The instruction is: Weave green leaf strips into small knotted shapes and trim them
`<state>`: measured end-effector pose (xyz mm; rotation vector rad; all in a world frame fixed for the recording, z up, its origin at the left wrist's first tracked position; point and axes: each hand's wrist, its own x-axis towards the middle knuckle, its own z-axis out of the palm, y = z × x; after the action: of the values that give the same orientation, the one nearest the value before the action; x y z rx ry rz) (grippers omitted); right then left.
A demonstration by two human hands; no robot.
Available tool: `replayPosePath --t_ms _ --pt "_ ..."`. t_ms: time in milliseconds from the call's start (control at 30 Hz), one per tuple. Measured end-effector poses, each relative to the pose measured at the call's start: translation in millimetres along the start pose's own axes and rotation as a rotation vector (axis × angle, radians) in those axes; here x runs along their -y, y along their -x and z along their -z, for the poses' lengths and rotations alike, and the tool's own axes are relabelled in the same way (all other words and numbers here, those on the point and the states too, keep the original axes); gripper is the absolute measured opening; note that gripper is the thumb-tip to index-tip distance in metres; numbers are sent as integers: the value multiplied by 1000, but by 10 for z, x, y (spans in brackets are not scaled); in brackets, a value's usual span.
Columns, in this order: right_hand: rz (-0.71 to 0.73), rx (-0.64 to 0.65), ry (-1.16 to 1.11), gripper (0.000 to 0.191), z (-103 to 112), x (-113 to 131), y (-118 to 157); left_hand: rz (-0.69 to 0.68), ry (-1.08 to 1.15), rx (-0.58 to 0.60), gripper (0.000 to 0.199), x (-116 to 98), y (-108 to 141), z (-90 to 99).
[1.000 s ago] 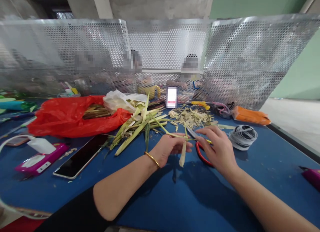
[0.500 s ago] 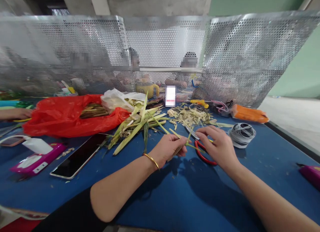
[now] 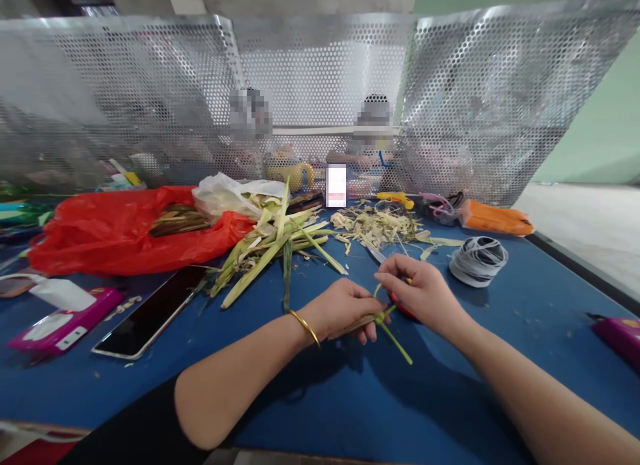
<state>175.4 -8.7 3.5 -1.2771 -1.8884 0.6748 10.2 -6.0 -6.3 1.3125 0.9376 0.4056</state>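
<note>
A small piece of green woven leaf strips (image 3: 385,315) is pinched in my left hand (image 3: 350,308), with one strip pointing down toward the table's front. My right hand (image 3: 417,285) is closed at the upper end of the piece, its fingertips on a thin strip. Under the right hand lie scissors (image 3: 376,253) with red handles, mostly covered. Behind my left hand is a pile of long pale-green leaves (image 3: 260,268), and beyond it a heap of shredded scraps (image 3: 380,223).
On the blue table (image 3: 310,398) lie a red plastic bag (image 3: 110,228), a phone (image 3: 150,311), a magenta device (image 3: 70,321), a grey yarn ball (image 3: 479,261) and an orange packet (image 3: 495,218). A perforated metal screen (image 3: 320,65) stands behind; people show through it.
The woven piece has turned, and its strip now points down toward me. Both hands have drawn closer together. The person's hand at the far left has left the view.
</note>
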Motion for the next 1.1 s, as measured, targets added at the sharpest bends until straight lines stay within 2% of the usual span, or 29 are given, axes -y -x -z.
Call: replayPosePath --t_ms 100,167,267,333,400,467,533,567,633,733,833,900,1000,1033,1100 --pt "69 -88 115 14 41 -22 -17 12 80 -9 28 -11 -7 49" --pt "137 -82 216 20 74 -38 -40 -11 99 -29 28 -15 -8 98" --pt "208 132 315 19 124 -40 -66 -68 90 -78 26 -37 -4 190" --pt "177 232 294 25 147 -28 -67 -96 75 -128 25 -60 -7 255" --pt "86 161 247 27 158 -15 -58 -152 87 -265 28 -81 -20 313" --pt "-1 -4 204 28 153 -10 -47 -251 125 -504 33 -92 -40 350" --pt "-29 -151 171 28 130 -14 -37 -317 197 -729 37 -91 -59 350" --pt "-26 -190 153 28 111 -18 -32 -314 233 -781 39 -88 -64 334" --pt "-9 -209 132 27 59 -24 -16 -265 292 -721 42 -75 -65 271" --pt "16 -155 140 26 -17 -13 18 -265 320 -437 36 -49 -52 157" --pt "45 -67 69 32 -25 23 38 -272 384 -286 30 -32 -39 121" --pt "29 -100 -59 40 18 45 30 -232 519 -184 26 -37 -32 156" --pt "2 -265 -184 36 99 59 -9 -160 765 30 22 -57 -16 236" --pt "19 -279 -174 31 115 60 -20 -142 817 88 21 -63 -10 257" --pt "69 -207 -113 22 122 65 -30 -135 875 171 19 -65 -2 281"
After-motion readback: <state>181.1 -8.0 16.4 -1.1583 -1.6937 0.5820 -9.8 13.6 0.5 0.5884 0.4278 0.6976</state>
